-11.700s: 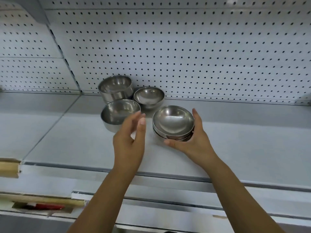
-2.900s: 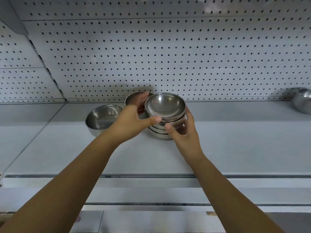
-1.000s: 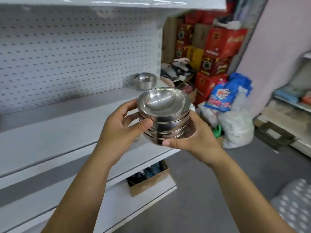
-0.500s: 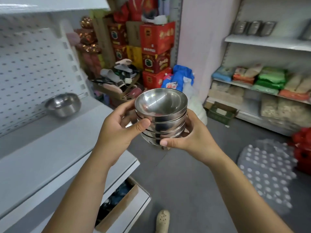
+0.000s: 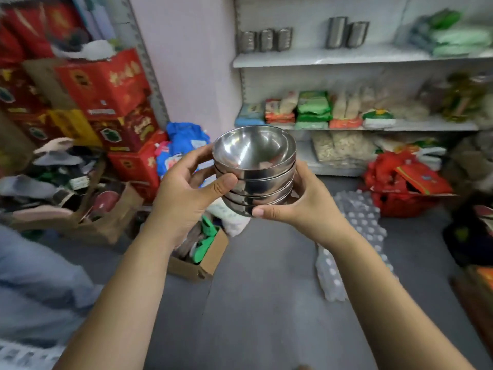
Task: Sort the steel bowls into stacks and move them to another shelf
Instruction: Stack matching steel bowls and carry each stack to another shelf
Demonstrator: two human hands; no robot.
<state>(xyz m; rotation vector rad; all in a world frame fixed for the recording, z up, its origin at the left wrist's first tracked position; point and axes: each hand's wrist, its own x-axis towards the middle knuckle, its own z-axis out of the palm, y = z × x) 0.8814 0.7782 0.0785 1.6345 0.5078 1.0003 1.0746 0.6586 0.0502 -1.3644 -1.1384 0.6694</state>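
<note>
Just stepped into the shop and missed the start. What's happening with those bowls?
A person is carrying a nested stack of steel bowls in both bare hands, left hand on its side, right hand cupped under it. The stack is held in the air above the grey floor, facing a white shelf that holds metal containers. It is not yet set down.

Ahead of me to the right stands a white shelf unit point(image 5: 320, 58); steel containers point(image 5: 266, 40) stand on its top board, food packets point(image 5: 312, 109) lie along the middle one; on the grey floor point(image 5: 266, 303) sit red cartons point(image 5: 106, 81) far left, an open cardboard box point(image 5: 202, 265) nearer, a red bag point(image 5: 400, 188) right.
</note>
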